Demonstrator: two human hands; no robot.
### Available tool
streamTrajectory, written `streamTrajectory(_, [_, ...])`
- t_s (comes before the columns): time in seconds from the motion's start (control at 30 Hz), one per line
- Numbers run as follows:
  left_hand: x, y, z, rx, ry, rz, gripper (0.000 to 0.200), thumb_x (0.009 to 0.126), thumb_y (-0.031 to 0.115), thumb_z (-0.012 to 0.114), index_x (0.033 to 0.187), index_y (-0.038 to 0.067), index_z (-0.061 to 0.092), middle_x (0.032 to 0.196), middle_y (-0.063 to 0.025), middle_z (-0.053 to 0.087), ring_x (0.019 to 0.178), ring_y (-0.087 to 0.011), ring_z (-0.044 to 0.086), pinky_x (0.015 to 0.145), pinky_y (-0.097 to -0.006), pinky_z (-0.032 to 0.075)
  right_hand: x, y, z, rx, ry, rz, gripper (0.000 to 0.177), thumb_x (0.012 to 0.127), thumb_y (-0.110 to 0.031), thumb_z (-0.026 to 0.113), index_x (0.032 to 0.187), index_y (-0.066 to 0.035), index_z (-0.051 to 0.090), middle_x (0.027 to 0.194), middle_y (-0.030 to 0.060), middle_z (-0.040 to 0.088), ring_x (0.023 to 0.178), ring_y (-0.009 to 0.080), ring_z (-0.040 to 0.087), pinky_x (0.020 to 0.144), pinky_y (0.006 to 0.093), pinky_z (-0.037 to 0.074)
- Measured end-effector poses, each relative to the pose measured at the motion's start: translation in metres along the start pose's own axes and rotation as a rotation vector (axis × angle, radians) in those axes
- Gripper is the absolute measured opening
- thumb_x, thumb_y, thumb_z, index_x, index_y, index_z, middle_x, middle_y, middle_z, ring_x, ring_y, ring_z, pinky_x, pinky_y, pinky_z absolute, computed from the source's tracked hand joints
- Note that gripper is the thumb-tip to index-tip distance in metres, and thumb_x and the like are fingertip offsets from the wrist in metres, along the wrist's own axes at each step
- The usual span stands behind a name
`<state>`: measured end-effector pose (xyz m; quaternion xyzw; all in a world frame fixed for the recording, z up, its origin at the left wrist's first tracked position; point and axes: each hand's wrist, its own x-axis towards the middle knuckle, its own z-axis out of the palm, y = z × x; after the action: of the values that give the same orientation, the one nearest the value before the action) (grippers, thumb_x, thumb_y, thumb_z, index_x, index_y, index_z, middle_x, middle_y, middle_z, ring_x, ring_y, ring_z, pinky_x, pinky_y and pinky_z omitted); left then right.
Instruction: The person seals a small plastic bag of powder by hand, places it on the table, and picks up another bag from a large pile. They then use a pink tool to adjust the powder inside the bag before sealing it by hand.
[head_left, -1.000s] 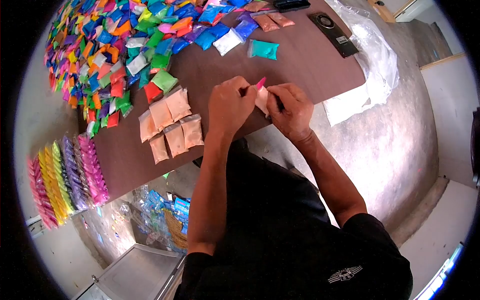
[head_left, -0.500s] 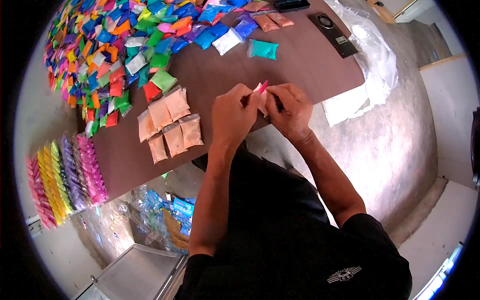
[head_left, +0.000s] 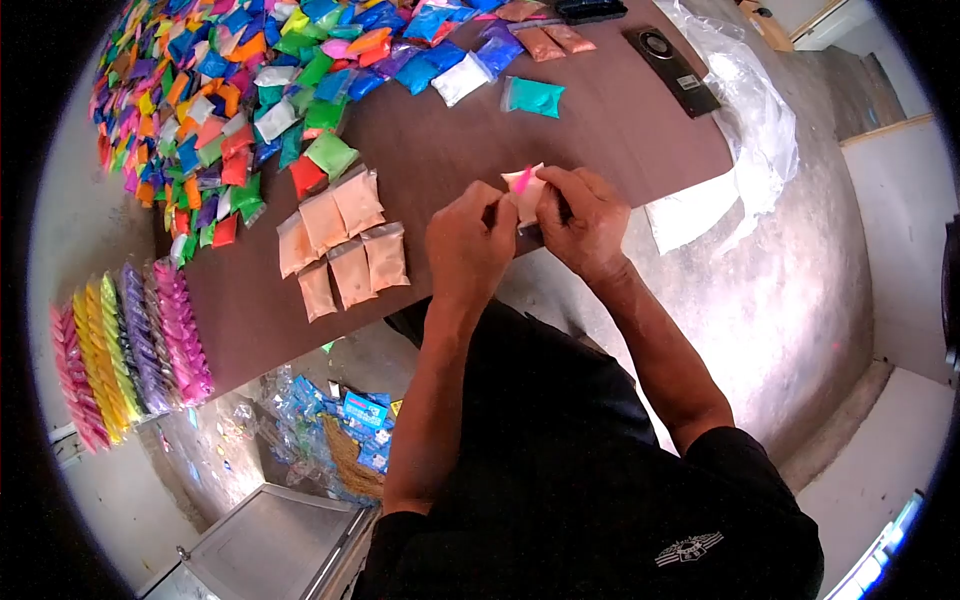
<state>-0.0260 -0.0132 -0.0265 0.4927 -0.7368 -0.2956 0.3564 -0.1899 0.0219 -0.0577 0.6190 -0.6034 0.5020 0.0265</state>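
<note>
Between my hands, over the table's front edge, is a small peach packet [head_left: 526, 200] with a bright pink piece [head_left: 524, 180] at its top. My left hand [head_left: 470, 240] pinches the packet's left side. On its other side, my right hand [head_left: 585, 220] has its fingers closed at the packet's upper right, close to the pink piece. Several peach packets [head_left: 348, 272] lie in two rows on the brown table [head_left: 440, 140], left of my hands.
Many colourful packets [head_left: 230, 90] are heaped at the back left. Twisted strips of packets [head_left: 130, 350] hang at the left edge. A teal packet [head_left: 533, 97], a dark scale-like device [head_left: 668, 70] and clear plastic [head_left: 740, 130] lie beyond my hands.
The packet's face now shows more openly between my hands, and the pink piece lies across its top. Both hands have shifted slightly; the view has moved a little.
</note>
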Motion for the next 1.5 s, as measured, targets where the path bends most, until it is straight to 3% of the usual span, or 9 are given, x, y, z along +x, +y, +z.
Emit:
streamTrajectory(0.73, [-0.01, 0.005, -0.014, 0.004, 0.007, -0.111, 0.019, 0.096, 0.017, 0.072, 0.086, 0.002, 0.067, 0.077, -0.0185, 0.07, 0.07, -0.0376, 0.07, 0.063, -0.043, 0.053, 0.002, -0.003, 0.002, -0.017, -0.014, 0.008, 0.018, 0.083, -0.014, 0.075, 0.098, -0.005, 0.071, 0.099, 0.0101, 0.07, 0.078, 0.0277, 0.073, 0.065, 0.0379, 0.06])
streamTrajectory(0.8, [-0.016, 0.009, -0.01, -0.029, 0.045, -0.025, 0.019, 0.097, 0.014, 0.074, 0.086, 0.0, 0.067, 0.073, -0.0123, 0.069, 0.061, -0.0162, 0.064, 0.059, -0.0328, 0.05, 0.001, -0.003, 0.002, -0.016, -0.023, 0.024, 0.017, 0.083, -0.014, 0.075, 0.098, -0.005, 0.071, 0.097, 0.0102, 0.07, 0.078, 0.0276, 0.073, 0.065, 0.0376, 0.06])
streamTrajectory(0.83, [-0.018, 0.007, -0.007, -0.028, 0.048, -0.028, 0.019, 0.097, 0.014, 0.074, 0.086, 0.0, 0.067, 0.073, -0.0123, 0.069, 0.061, -0.0162, 0.064, 0.059, -0.0328, 0.05, 0.001, -0.004, 0.002, -0.017, -0.03, 0.037, 0.017, 0.083, -0.014, 0.076, 0.097, -0.005, 0.07, 0.095, 0.0103, 0.07, 0.077, 0.0274, 0.072, 0.065, 0.0374, 0.06])
streamTrajectory(0.93, [-0.018, 0.004, -0.003, 0.023, 0.061, 0.016, 0.018, 0.097, 0.014, 0.073, 0.086, 0.0, 0.068, 0.073, -0.0125, 0.07, 0.061, -0.0167, 0.065, 0.059, -0.0331, 0.05, 0.003, -0.005, 0.0, 0.006, -0.046, 0.059, 0.021, 0.083, -0.015, 0.076, 0.101, -0.005, 0.072, 0.091, 0.0102, 0.069, 0.075, 0.0265, 0.072, 0.065, 0.037, 0.059])
streamTrajectory(1.0, [-0.015, 0.004, -0.007, 0.092, 0.036, -0.044, 0.019, 0.097, 0.018, 0.071, 0.087, 0.002, 0.068, 0.076, -0.019, 0.07, 0.07, -0.0378, 0.071, 0.062, -0.0439, 0.053, 0.005, -0.009, -0.002, 0.002, -0.052, 0.069, 0.024, 0.083, -0.016, 0.076, 0.104, -0.005, 0.072, 0.09, 0.01, 0.069, 0.074, 0.0269, 0.071, 0.064, 0.0374, 0.059])
streamTrajectory(1.23, [-0.015, 0.0, -0.008, 0.022, 0.085, -0.109, 0.019, 0.097, 0.018, 0.072, 0.086, 0.003, 0.068, 0.077, -0.0188, 0.071, 0.069, -0.0378, 0.07, 0.061, -0.0438, 0.052, 0.006, -0.01, -0.003, -0.035, -0.075, 0.03, 0.026, 0.084, -0.019, 0.076, 0.106, -0.006, 0.075, 0.08, 0.0087, 0.065, 0.069, 0.0287, 0.068, 0.06, 0.0398, 0.056])
streamTrajectory(1.3, [-0.019, 0.001, -0.006, -0.014, 0.099, -0.056, 0.02, 0.098, 0.014, 0.074, 0.086, 0.0, 0.068, 0.07, -0.0106, 0.068, 0.059, -0.0141, 0.062, 0.058, -0.0323, 0.049, 0.006, -0.008, -0.001, -0.025, -0.059, 0.026, 0.024, 0.084, -0.018, 0.076, 0.104, -0.006, 0.075, 0.079, 0.0086, 0.065, 0.069, 0.0285, 0.068, 0.06, 0.0397, 0.055])
streamTrajectory(1.43, [-0.022, 0.004, -0.003, 0.044, 0.045, 0.011, 0.02, 0.098, 0.014, 0.074, 0.086, 0.0, 0.067, 0.071, -0.0107, 0.068, 0.06, -0.014, 0.062, 0.057, -0.0321, 0.048, 0.004, -0.007, 0.002, -0.024, -0.015, 0.013, 0.019, 0.083, -0.018, 0.078, 0.098, -0.007, 0.075, 0.077, 0.0082, 0.065, 0.067, 0.0275, 0.067, 0.059, 0.0391, 0.055])
streamTrajectory(1.5, [-0.019, 0.005, -0.006, 0.083, 0.023, -0.041, 0.017, 0.096, 0.016, 0.074, 0.088, 0.003, 0.067, 0.077, -0.0186, 0.07, 0.07, -0.038, 0.07, 0.06, -0.0433, 0.052, 0.003, -0.006, 0.001, -0.013, -0.019, 0.022, 0.019, 0.083, -0.018, 0.078, 0.098, -0.007, 0.075, 0.078, 0.0079, 0.065, 0.067, 0.0268, 0.067, 0.059, 0.0387, 0.054])
